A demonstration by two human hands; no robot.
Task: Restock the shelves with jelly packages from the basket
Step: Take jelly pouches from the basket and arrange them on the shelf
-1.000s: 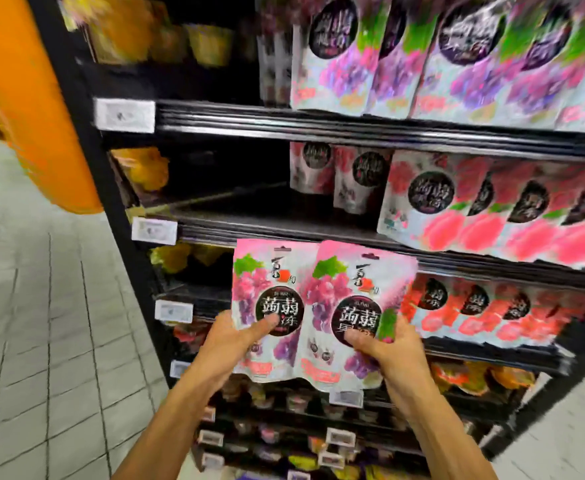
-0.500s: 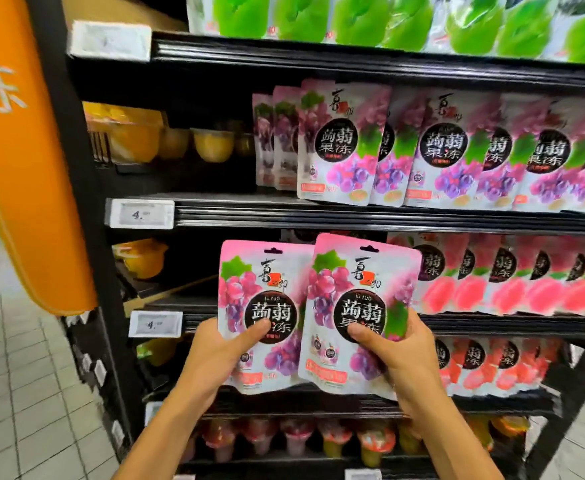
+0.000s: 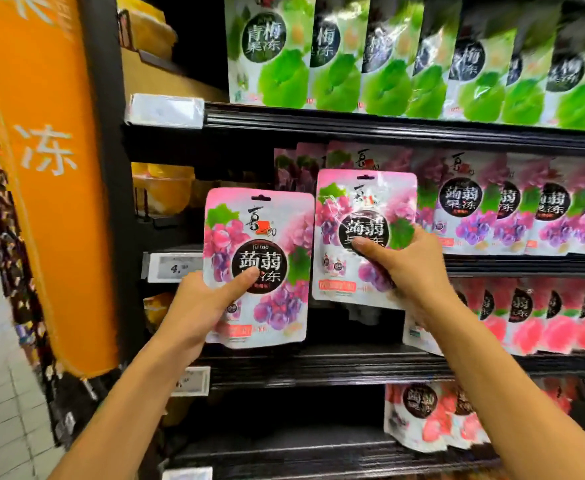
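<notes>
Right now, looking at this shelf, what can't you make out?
Basket: outside the head view; remaining stock unknown.
Lower price tag: only a 4 reads; the rest is blurred.
Upper price tag: washed out.
Green packages: tops cut by the frame's upper edge.
Right grape package, held by the right hand: label smeared by glare, partly under the thumb.
Left grape package, held by the left hand: thumb covers part of its label.

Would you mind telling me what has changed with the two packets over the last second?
The right hand has lifted the right packet up and away from the left packet, in front of the row of grape packets; the two no longer overlap. The left hand has raised its packet less. Each hand still grips one packet; nothing was let go.
</notes>
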